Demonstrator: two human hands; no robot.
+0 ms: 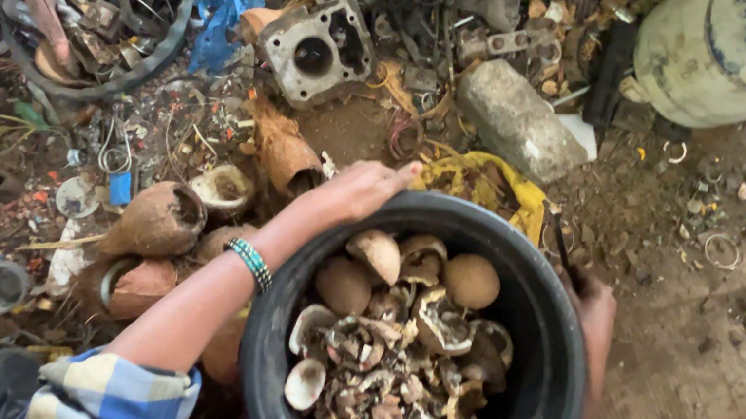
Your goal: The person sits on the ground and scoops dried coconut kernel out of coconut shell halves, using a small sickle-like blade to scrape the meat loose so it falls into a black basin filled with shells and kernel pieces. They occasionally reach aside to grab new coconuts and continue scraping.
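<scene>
- Black bucket (557, 365) of broken coconut shells (395, 361) sits between our hands, over littered ground (732, 312)
- Our left hand (361, 190) curls over its far rim, fingers closed on the edge
- Our right hand (591, 316) grips the right rim
- Whole coconut husks (156, 222) lie just left

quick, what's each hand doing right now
Left hand: closed over the far rim of the black bucket.
Right hand: on the bucket's right rim; grip cannot be told.
</scene>
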